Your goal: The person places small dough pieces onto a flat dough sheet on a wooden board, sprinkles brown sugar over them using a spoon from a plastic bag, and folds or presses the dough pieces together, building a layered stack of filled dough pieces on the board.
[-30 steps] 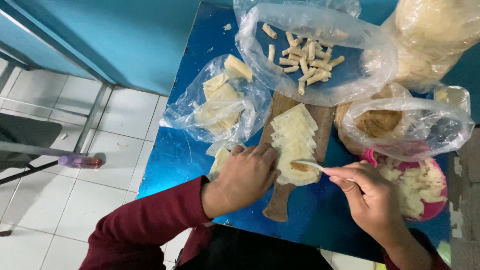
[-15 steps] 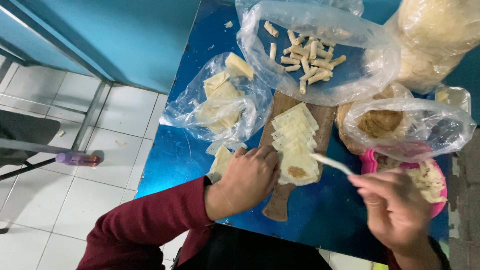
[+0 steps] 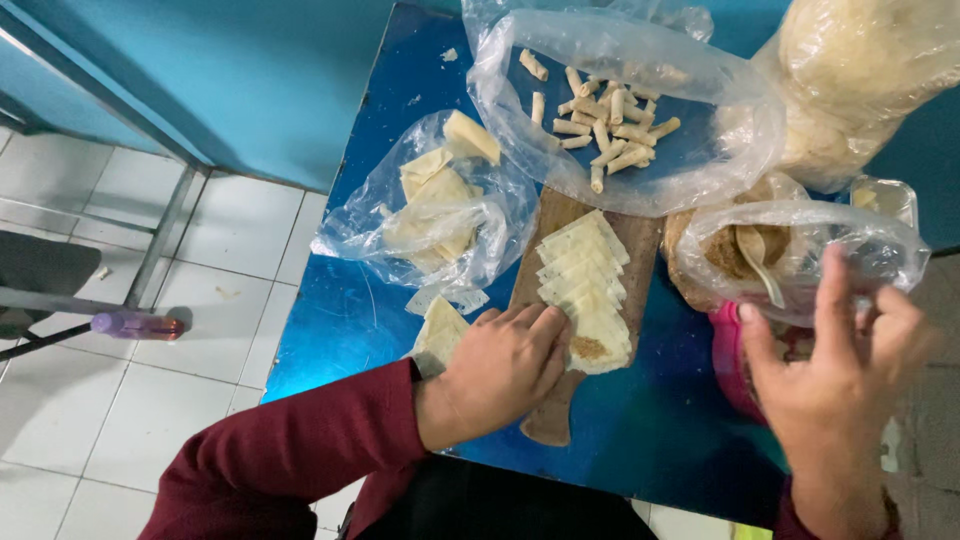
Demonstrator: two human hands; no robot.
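Note:
A wooden board point(image 3: 557, 213) lies on the blue table point(image 3: 340, 320) with a row of pale square wrappers point(image 3: 583, 268) overlapping along it. The nearest wrapper carries a dab of brown filling point(image 3: 591, 347). My left hand point(image 3: 500, 372) rests on the board's near end, fingertips pressing that wrapper's edge. My right hand point(image 3: 840, 375) hovers to the right with fingers apart and nothing in it, just below a clear bag of brown filling point(image 3: 715, 250). A pale spoon point(image 3: 760, 262) stands in that bag.
A clear bag of rolled sticks point(image 3: 610, 130) lies behind the board, and a bag of spare wrappers point(image 3: 430, 200) to its left. A pink bowl point(image 3: 728, 372) sits under my right hand. A big pale bag point(image 3: 860, 70) fills the far right corner. A purple bottle point(image 3: 135, 325) lies on the tiled floor.
My right hand has lifted away from the wrappers to the right and no longer holds the spoon, which now stands in the filling bag. My left hand has slid onto the nearest wrapper.

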